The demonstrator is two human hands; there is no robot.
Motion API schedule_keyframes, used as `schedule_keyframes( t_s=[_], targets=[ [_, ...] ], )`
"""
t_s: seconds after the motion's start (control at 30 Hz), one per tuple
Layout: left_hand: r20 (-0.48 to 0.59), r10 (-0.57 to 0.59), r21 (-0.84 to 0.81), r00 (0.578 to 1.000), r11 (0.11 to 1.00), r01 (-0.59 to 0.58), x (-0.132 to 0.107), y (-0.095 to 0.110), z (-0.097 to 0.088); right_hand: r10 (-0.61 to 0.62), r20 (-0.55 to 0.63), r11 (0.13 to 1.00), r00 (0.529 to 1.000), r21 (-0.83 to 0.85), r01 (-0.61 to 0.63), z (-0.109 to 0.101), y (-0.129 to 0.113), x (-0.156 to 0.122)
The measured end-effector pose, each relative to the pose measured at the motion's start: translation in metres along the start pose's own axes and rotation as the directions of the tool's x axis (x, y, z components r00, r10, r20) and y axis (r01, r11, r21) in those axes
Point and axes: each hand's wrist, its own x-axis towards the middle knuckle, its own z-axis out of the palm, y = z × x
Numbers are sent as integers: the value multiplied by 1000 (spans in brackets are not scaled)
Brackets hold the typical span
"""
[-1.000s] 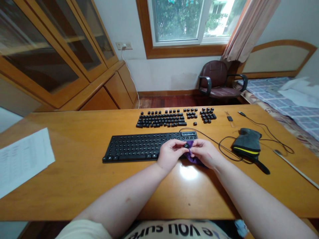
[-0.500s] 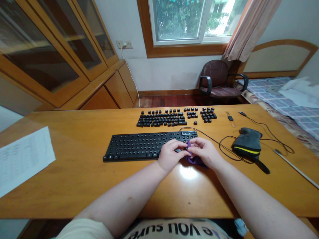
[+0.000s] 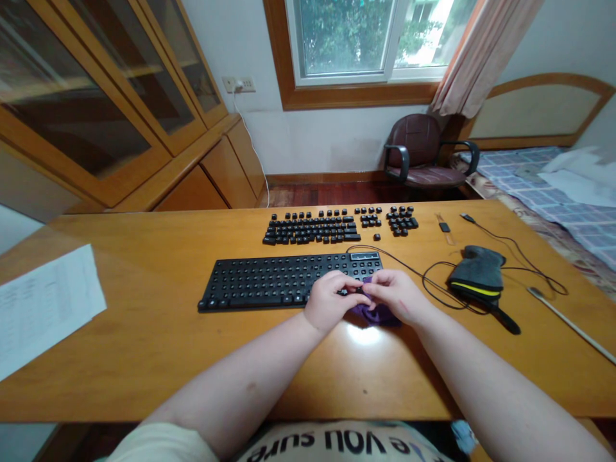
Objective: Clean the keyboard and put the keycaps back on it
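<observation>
"you sure" can be read on the shirt (image 3: 332, 452), upside down from here, the word before it only partly shown. Print on the paper (image 3: 51, 308) and keycaps (image 3: 312, 229) is way too tiny to be made out tbh.

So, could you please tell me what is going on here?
A person's right hand holds a purple cloth, while the left hand has a small dark piece, probably a keycap, mostly hidden in its grip. The black keyboard by the hands has most keys off except along its bottom row; loose keycaps lie in rows beyond it.
</observation>
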Motion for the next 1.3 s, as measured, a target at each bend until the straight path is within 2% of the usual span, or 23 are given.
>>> schedule_keyframes(
  t_s=[0.13,0.27,0.37,0.53,0.73,0.87,0.97,1.03,1.07,1.13,1.17,1.23,1.3],
  targets=[
    [-43,49,-18,998,999,-50,0,-1,1,-27,-21,996,999,79,29,-1,3,4],
    [-23,89,-4,996,996,-89,0,-5,1,-23,-43,989,999,148,29,-1,7,7],
    [-31,77,16,997,997,-76,0,-7,0,-18,-53,985,998,170,27,-1,7,6],
    [-1,31,110,1000,993,-31,0,-4,-3,-102,-84,975,991,189,117,-2,6,5],
    [19,-57,208,998,977,52,-1,1,-4,-148,-148,979,978,118,166,-6,6,7],
    [30,-108,167,994,981,101,-1,1,-1,-126,-107,986,986,94,136,-4,8,10],
    [-1,-171,97,985,981,170,0,-3,1,-158,-131,986,979,-80,149,-3,9,9],
    [-27,-195,36,980,980,196,0,-6,2,-268,-152,916,951,-345,203,-4,5,7],
    [-37,-197,12,980,980,197,0,-8,3,-320,-115,840,940,-493,226,-6,3,5],
    [-50,-188,-14,981,982,188,0,-11,3,-352,61,634,934,-718,286,-10,-4,-1],
    [-54,-185,-18,981,983,184,-1,-12,4,-326,168,536,930,-777,329,-11,-8,-3],
    [-53,-186,-21,981,983,185,-1,-13,4,-256,332,395,908,-821,412,-14,-13,-7],
    [-52,-184,-17,982,983,183,-1,-13,3,-217,396,309,892,-839,447,-17,-15,-8]
  ],
)
